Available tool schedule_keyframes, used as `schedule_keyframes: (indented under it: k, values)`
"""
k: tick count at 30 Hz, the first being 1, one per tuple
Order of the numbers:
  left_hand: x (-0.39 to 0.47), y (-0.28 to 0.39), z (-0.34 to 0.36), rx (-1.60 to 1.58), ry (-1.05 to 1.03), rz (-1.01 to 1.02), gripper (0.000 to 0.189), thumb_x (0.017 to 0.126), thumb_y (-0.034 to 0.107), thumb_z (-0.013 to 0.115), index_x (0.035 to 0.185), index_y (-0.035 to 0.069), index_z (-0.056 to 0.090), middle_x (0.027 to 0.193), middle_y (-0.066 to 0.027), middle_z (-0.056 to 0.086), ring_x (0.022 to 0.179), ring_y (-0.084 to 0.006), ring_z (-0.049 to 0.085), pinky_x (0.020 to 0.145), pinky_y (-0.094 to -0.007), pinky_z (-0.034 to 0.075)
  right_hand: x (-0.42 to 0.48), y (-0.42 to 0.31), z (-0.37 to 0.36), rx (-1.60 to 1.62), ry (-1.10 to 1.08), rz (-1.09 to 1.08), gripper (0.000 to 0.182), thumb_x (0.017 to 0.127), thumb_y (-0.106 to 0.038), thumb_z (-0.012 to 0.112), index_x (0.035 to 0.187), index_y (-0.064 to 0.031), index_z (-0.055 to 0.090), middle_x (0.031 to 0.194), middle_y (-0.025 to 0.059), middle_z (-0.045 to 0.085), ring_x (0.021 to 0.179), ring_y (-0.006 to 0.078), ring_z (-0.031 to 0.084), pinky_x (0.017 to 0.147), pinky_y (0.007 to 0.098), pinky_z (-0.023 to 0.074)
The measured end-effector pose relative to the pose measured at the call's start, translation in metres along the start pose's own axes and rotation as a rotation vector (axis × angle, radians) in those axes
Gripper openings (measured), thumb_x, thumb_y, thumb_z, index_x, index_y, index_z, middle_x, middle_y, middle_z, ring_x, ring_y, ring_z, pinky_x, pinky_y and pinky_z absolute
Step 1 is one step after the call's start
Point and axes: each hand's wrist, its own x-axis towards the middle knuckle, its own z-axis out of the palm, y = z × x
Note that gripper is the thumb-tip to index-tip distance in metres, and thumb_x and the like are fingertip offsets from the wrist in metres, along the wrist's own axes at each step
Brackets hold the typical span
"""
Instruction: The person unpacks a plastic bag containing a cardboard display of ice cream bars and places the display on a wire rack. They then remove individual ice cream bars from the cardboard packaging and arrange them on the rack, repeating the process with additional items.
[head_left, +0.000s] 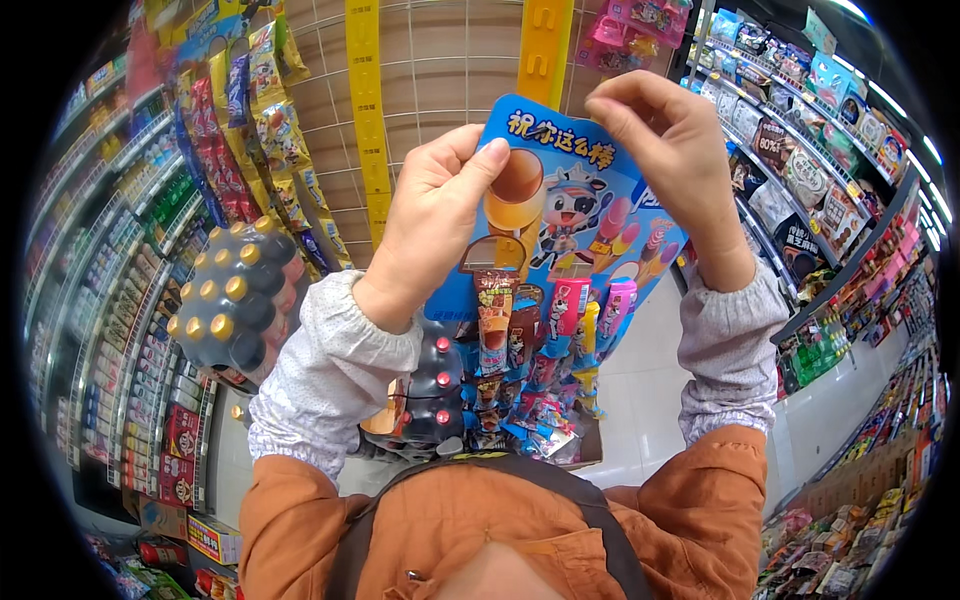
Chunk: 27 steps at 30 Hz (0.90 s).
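Note:
A blue cardboard display card (551, 180) with a cartoon cow and pictures of cones stands in front of a wire grid panel (435, 67). My left hand (442, 210) pinches its upper left edge, thumb on the printed face. My right hand (664, 142) is at the card's upper right corner, thumb and index fingertip together; whether something thin lies between them I cannot tell. Strips of small wrapped sweets (495, 322) in brown, pink, yellow and blue hang from the card's lower part. A yellow slotted strip (541, 45) runs upright behind the card.
Candy packets (277, 135) hang at the upper left. Shrink-wrapped packs of dark bottles (232, 292) stand at the left, and red-capped bottles (431, 382) stand below the card. Stocked shelves line the left side; bagged goods (810, 172) fill shelves on the right. Pale floor tiles (637, 405) show between.

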Motion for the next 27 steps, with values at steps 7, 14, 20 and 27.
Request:
schedule_keyframes:
  k: [7, 14, 20, 27]
  values:
    - [0.003, 0.009, 0.015, -0.080, -0.002, 0.006, 0.025, 0.096, 0.018, 0.049, 0.102, -0.002, 0.061, 0.090, -0.0038, 0.065, 0.081, -0.0081, 0.058, 0.074, -0.0227, 0.047, -0.005, -0.015, 0.013, -0.462, 0.022, -0.491, 0.015, 0.072, -0.011, 0.069, 0.086, -0.0096, 0.064, 0.079, 0.0044, 0.060, 0.073, 0.0221, 0.060, 0.056, 0.0318, 0.0482]
    - [0.001, 0.016, 0.014, -0.073, -0.004, -0.018, 0.025, 0.096, 0.019, 0.050, 0.097, -0.002, 0.062, 0.086, -0.0029, 0.065, 0.078, -0.0074, 0.057, 0.073, -0.0224, 0.046, -0.004, -0.017, 0.014, -0.413, 0.094, -0.541, 0.009, 0.076, -0.006, 0.065, 0.084, -0.0053, 0.060, 0.075, 0.0078, 0.059, 0.068, 0.0257, 0.060, 0.056, 0.0334, 0.0483]
    - [0.000, 0.019, 0.018, -0.134, 0.055, -0.018, 0.025, 0.095, 0.019, 0.050, 0.098, -0.002, 0.063, 0.087, -0.0037, 0.066, 0.078, -0.0075, 0.058, 0.074, -0.0225, 0.047, -0.011, -0.020, 0.006, -0.365, 0.089, -0.384, 0.009, 0.077, -0.006, 0.066, 0.083, -0.0037, 0.059, 0.075, 0.0092, 0.059, 0.067, 0.0277, 0.060, 0.058, 0.0334, 0.0489]
    - [0.001, 0.016, 0.015, -0.139, 0.026, -0.029, 0.025, 0.095, 0.019, 0.050, 0.100, -0.002, 0.063, 0.089, -0.0037, 0.066, 0.080, -0.0071, 0.058, 0.074, -0.0224, 0.047, -0.015, -0.020, 0.009, -0.357, 0.093, -0.334, 0.009, 0.076, -0.007, 0.067, 0.081, -0.0049, 0.059, 0.075, 0.0089, 0.059, 0.068, 0.0271, 0.060, 0.058, 0.0339, 0.0484]
